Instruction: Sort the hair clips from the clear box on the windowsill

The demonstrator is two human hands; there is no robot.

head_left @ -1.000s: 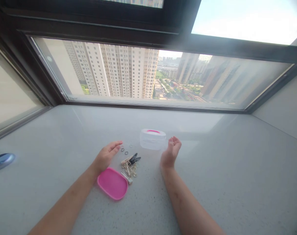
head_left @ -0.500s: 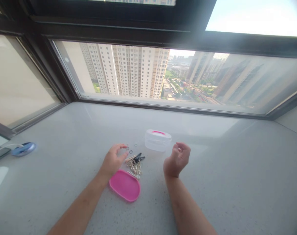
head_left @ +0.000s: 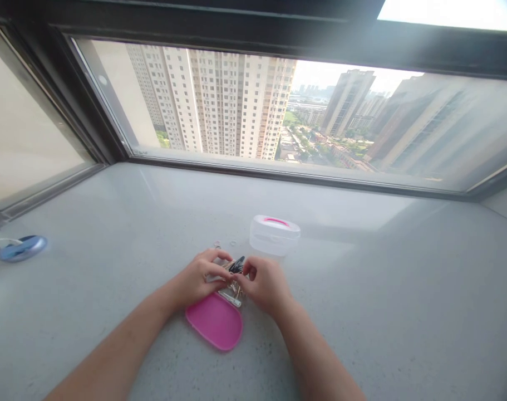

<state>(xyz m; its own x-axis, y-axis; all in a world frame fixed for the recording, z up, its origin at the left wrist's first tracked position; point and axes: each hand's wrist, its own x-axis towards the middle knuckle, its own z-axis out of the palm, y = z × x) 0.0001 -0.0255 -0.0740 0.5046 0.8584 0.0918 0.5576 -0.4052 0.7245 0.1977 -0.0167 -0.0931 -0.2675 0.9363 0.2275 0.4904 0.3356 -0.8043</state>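
Note:
My left hand (head_left: 205, 277) and my right hand (head_left: 266, 283) meet fingertip to fingertip over a small pile of hair clips (head_left: 237, 265), some black and some gold-toned. My right thumb and forefinger are pinched together; whatever they hold is too small to make out. The left fingers curve in from the other side, their tips drawn together at the same spot, with their contents hidden. Below the left hand lies a pink oval tray (head_left: 215, 323), a pale clip (head_left: 230, 299) at its upper edge. Small rings (head_left: 233, 243) lie beyond the pile.
A clear oval box (head_left: 274, 236) with a pink handle stands behind the right hand. At the far left is a blue round object (head_left: 23, 248) with a white cable. The dark window frame (head_left: 278, 177) borders the pale, speckled sill (head_left: 362, 312) at the back.
My right hand has swung left from beside the clear box to the pile. The left hand has moved slightly right, meeting it and covering the dark rings. The view has tilted a little downward.

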